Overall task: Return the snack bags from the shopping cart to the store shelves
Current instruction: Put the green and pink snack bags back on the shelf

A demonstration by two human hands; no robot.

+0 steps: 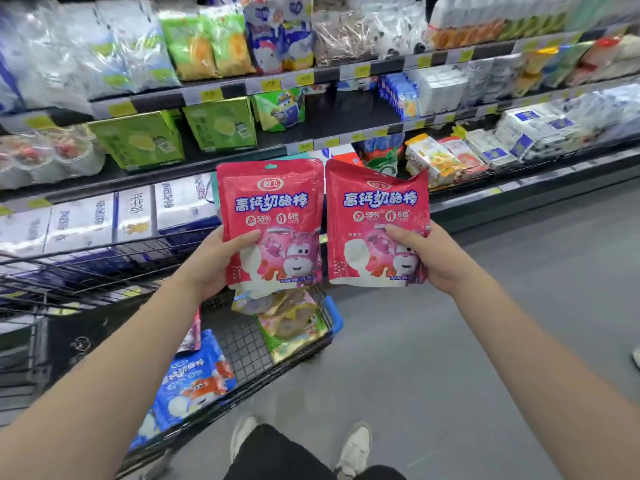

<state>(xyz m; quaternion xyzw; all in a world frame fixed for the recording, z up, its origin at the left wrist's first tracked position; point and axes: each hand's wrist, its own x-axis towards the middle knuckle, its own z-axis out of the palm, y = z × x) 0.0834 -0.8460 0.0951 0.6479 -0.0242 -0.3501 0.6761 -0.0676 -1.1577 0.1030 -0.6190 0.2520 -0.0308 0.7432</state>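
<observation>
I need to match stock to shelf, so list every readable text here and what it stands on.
"高钙奶酪棒": left red bag in the left hand; right red bag in the right hand.
"55%": both red bags.
"6倍": both red bags.
Too blurred to read: blue bag in the cart, yellow price tags, shelf cartons.

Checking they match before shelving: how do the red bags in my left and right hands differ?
The left bag has a flat top edge, hang hole showing; the right bag has a crumpled, dipping one. The left hand grips the left bag at its left side; the right hand grips the right bag at its right side. Both show the same red print, lettering and pink cartoon character.
</observation>
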